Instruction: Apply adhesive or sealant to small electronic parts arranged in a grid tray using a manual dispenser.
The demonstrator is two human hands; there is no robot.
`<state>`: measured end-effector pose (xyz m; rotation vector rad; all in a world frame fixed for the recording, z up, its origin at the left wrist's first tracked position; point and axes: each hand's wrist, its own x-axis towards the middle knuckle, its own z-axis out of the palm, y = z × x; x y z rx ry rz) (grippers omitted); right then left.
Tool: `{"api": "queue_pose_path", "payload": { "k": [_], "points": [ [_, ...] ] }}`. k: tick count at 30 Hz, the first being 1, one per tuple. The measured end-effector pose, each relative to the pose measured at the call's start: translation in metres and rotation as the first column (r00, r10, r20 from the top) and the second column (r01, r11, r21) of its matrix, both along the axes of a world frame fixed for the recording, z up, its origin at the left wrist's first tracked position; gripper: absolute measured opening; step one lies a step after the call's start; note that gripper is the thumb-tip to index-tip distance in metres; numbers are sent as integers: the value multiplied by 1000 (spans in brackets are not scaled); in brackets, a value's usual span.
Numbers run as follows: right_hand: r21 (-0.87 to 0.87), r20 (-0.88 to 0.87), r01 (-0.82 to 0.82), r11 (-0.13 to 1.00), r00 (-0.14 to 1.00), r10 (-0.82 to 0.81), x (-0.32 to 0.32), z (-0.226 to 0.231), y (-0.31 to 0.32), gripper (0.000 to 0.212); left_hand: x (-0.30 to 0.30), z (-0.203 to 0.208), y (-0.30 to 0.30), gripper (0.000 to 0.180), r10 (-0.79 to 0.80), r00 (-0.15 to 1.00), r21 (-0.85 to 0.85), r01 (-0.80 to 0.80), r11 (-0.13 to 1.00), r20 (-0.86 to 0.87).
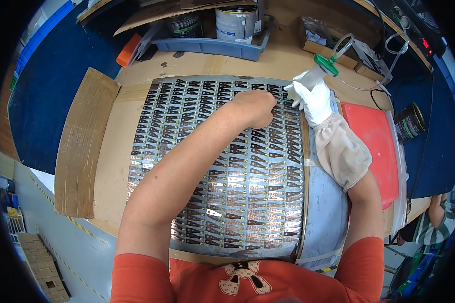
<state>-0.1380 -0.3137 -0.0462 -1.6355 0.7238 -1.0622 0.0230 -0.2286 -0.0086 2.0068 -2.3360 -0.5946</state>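
Note:
A metal plate lies in front of me, covered by many rows of small, dark, tapered metal pieces with tiny brass-coloured spots. My bare left hand reaches across to its far right part, fingers curled down close to the pieces. What they pinch, if anything, is hidden. In a white glove and a pale sleeve cover, my right hand is closed round a dispensing syringe at the plate's far right corner. The syringe has a green cap with a clear tube; its tip is hard to make out.
Right of the plate are a blue-grey cloth-like strip and a red seat-like panel. A cardboard piece stands at left. Behind are a blue tray with cans and an open cardboard box. Another person's arm shows at right.

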Motion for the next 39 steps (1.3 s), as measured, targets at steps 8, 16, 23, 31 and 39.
{"api": "queue_pose_path", "payload": {
  "k": [8, 16, 23, 31, 39],
  "points": [
    [-87, -69, -4, 996, 998, -2, 0, -3, -3, 22, 0, 2, 1, 43, 6, 1000, 4, -6, 1000, -9],
    [6, 38, -22, 1000, 999, 22, 2, 0, 0, 21, -1, 4, 2, 43, 11, 1000, 21, -11, 1000, -9],
    [-29, -47, -15, 999, 999, 14, -2, 0, 0, 21, -1, 1, 2, 43, 9, 1000, 17, -9, 1000, -11],
    [-53, 13, 3, 999, 1000, -2, 3, -2, -3, 20, 1, 4, 1, 43, 15, 1000, 20, -15, 1000, -15],
    [-16, 46, 24, 1000, 999, -23, 3, 4, 4, 24, -1, 5, 2, 43, 8, 1000, 27, -8, 1000, 1]
  ]
}}
